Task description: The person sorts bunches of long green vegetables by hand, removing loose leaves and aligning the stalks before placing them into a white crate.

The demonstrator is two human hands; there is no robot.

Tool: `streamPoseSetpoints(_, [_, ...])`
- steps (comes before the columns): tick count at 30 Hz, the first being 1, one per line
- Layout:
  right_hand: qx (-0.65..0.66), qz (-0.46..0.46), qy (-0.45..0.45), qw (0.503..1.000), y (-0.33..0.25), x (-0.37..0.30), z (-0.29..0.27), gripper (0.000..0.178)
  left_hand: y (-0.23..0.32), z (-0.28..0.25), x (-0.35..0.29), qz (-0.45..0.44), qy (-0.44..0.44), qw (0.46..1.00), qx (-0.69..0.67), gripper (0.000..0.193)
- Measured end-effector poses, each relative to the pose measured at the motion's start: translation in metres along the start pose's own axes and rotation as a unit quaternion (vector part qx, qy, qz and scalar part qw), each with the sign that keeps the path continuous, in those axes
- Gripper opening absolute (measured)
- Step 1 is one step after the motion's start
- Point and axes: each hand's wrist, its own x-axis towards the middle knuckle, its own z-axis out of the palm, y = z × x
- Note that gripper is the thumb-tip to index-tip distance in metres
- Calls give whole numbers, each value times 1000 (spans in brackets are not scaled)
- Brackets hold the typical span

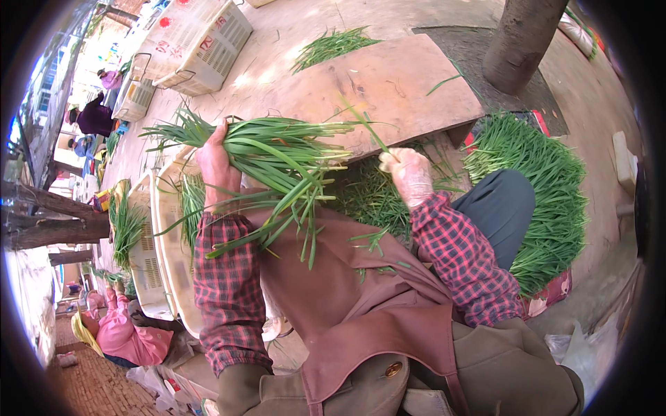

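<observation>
My left hand [217, 165] is closed around a thick bunch of green chives [277, 142]. Their pale cut ends point right, over the near edge of a wooden board [388, 76], and some leaves droop across my brown apron [312, 243]. To the right, my right hand [408, 175], in what looks like a thin clear glove, pinches a single yellowish chive leaf [369, 126] that slants up to the left, apart from my left hand. Loose chive trimmings [374, 197] lie below the board's near edge, and a few bits rest on the apron.
A large heap of chives [534, 201] lies right of my knee. More chives [336, 48] are on the ground beyond the board. White plastic crates [208, 52] stand far left, and a cream crate [166, 229] beside my left arm. A tree trunk [520, 48] rises far right. A person in pink [132, 333] sits at left.
</observation>
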Motion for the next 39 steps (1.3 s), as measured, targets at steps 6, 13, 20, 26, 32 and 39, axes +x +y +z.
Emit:
streamPoseSetpoints(6, [-121,-323,57,937,4,-27,17,41,-6,-3,5,38,9,998,48,17])
streamPoseSetpoints(13, [-257,-505,46,823,-80,0,17,43,-13,5,3,-6,7,1000,-11,17])
streamPoseSetpoints(20, [-287,-519,-29,805,-50,-3,15,29,-15,-30,39,-32,-17,997,-62,21])
streamPoseSetpoints(26, [-475,-94,-233,844,82,-13,22,22,3,-28,43,-67,-27,991,-115,24])
streamPoseSetpoints(32, [-187,-116,-190,957,20,-29,14,31,1,-60,45,-45,-97,994,-25,28])
streamPoseSetpoints(39, [545,169,-335,750,-31,-39,55,61,-20,-48,49,-130,-71,973,-180,30])
